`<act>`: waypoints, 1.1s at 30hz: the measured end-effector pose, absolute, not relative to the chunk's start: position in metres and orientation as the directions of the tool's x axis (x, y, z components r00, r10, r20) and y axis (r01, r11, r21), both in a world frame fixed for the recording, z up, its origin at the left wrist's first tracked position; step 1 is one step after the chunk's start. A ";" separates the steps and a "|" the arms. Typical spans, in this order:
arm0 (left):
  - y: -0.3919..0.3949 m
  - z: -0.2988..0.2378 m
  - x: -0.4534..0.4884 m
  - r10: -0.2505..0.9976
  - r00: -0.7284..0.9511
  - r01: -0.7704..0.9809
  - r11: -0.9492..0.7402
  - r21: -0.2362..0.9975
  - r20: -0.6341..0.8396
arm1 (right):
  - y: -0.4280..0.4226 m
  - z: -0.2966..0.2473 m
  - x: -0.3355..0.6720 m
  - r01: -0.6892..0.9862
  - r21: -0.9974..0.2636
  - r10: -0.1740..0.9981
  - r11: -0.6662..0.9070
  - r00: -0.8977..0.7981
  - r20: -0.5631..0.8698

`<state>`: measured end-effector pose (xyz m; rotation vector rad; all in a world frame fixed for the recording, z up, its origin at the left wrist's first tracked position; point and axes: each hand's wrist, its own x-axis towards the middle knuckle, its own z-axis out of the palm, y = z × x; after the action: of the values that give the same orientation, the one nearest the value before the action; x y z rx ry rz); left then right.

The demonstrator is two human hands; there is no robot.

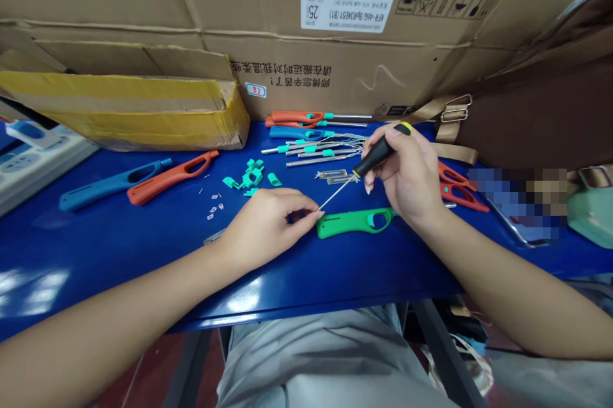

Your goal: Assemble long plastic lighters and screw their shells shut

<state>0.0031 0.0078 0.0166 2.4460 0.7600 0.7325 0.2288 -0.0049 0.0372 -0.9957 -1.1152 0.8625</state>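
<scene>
My right hand is closed round the black handle of a screwdriver, its metal shaft slanting down to the left. At the shaft's tip, the thumb and forefinger of my left hand are pinched together. Whatever sits between those fingertips is too small to make out. Directly below the tip lies a green lighter casing with a teal trigger, flat on the table, its left end beside my left fingertips. Small teal plastic pieces are scattered behind my left hand.
Blue and orange casings lie at left. Metal lighter tubes with wires and clear fuel tanks lie behind the screwdriver. Red casings and a phone are at right. Cardboard boxes wall off the back.
</scene>
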 end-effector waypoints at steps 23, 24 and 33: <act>0.009 0.012 0.005 0.559 0.803 0.409 -0.771 0.488 0.209 | -0.028 0.045 0.219 0.202 -0.724 0.748 0.659 -0.087 0.657; 0.009 0.011 0.006 0.550 0.810 0.405 -0.776 0.484 0.204 | -0.027 0.045 0.219 0.202 -0.723 0.748 0.661 -0.092 0.657; 0.009 0.009 0.007 0.522 0.828 0.377 -0.790 0.484 0.207 | -0.029 0.043 0.218 0.217 -0.714 0.745 0.666 -0.133 0.654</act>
<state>0.0072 0.0087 0.0092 2.5802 0.6688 0.4631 0.2182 -0.0286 0.0430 -0.7899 -1.6823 0.5476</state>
